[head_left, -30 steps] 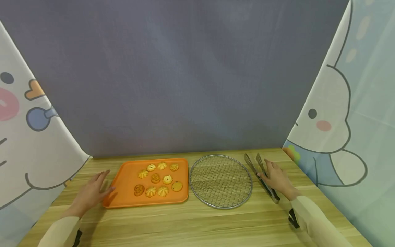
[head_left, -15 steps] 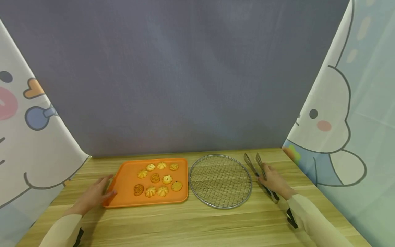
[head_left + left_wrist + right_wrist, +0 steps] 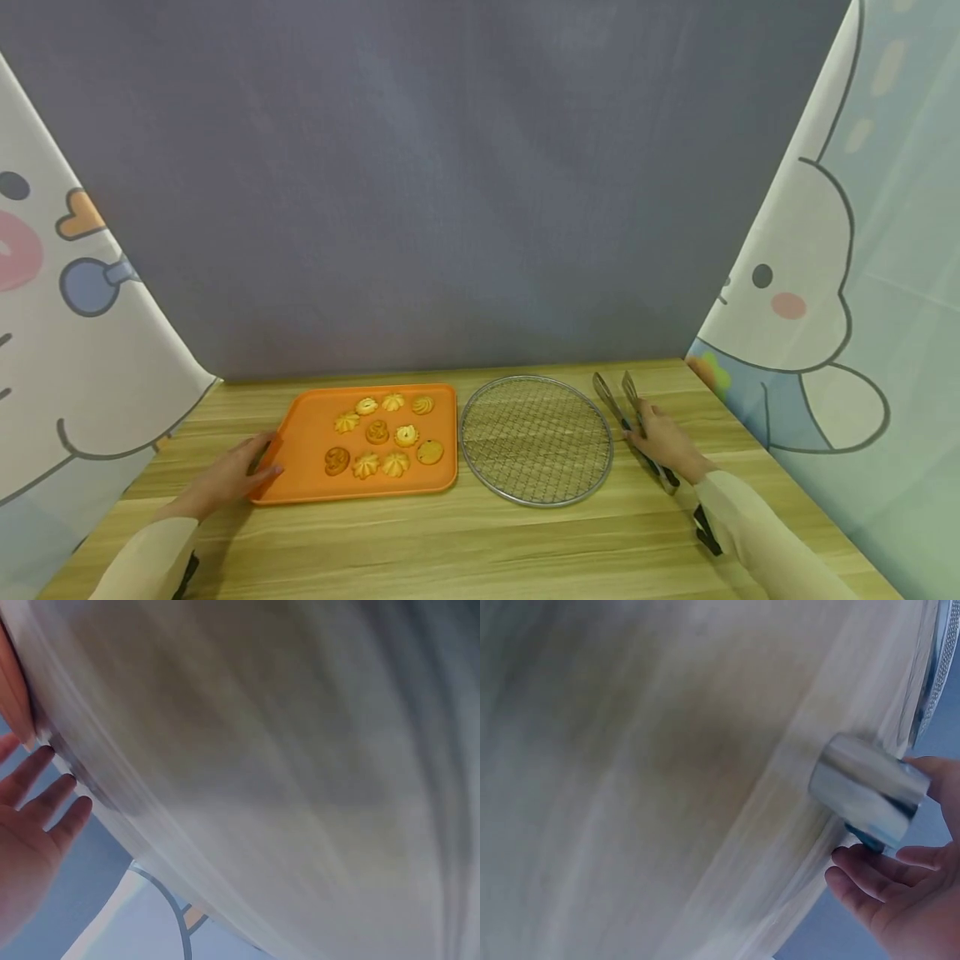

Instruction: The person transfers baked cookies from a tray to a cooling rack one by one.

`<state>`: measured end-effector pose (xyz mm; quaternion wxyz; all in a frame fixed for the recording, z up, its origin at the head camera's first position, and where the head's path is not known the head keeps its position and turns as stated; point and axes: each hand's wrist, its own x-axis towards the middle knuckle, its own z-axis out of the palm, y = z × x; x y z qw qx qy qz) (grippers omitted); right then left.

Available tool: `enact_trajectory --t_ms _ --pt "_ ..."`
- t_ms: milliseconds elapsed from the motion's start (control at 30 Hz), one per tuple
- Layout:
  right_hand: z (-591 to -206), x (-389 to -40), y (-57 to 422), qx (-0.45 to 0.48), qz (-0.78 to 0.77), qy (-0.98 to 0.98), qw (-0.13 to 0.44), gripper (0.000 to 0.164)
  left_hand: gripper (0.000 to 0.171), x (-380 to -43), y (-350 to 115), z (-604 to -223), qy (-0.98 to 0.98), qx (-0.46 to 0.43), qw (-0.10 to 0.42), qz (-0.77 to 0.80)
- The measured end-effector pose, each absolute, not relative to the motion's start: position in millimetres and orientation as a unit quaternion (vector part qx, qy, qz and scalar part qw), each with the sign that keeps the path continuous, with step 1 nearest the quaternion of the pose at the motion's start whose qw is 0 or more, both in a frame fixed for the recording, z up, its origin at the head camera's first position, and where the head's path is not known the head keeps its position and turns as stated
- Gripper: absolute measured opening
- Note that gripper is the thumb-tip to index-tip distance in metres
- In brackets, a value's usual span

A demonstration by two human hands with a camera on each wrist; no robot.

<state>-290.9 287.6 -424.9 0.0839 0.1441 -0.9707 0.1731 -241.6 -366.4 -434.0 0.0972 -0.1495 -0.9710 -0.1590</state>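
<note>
My left hand (image 3: 221, 482) is at the left side of an orange tray (image 3: 296, 454), its thumb over the rim and its fingers along the outer edge. In the left wrist view the fingers (image 3: 46, 796) of this hand are spread and fairly straight beside the tray's edge (image 3: 11, 686). A pair of metal tongs (image 3: 615, 403) with dark handles lies spread on the table at the right. My right hand (image 3: 667, 440) holds them about the handles, thumb on one side and fingers on the other. The right wrist view shows their shiny end (image 3: 866, 784) near the palm.
Several cookies (image 3: 377, 432) of different shapes lie on the tray, mostly toward its right. A round wire rack (image 3: 536, 442) sits between tray and tongs. The wooden table (image 3: 450, 550) is bounded by a grey back curtain (image 3: 450, 208) and printed side curtains (image 3: 810, 275).
My left hand has moved slightly right onto the tray's edge. My right hand has come down and left, its fingers drawing in about the tongs. Tray, rack and cookies stay put.
</note>
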Motion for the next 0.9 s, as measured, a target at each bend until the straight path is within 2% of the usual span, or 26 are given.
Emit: enact_trajectory --t_ms 433,900 --pt "-432.1 -295.3 286.3 0.125 0.179 -0.971 0.094 0.059 0.050 -243.8 -370.2 -437.9 -0.966 -0.175 0.111 -0.154" --pt "-433.8 -297.1 286.1 0.116 0.200 -0.967 0.110 0.048 0.047 -245.7 -370.0 -439.4 -0.962 -0.189 0.126 -0.150"
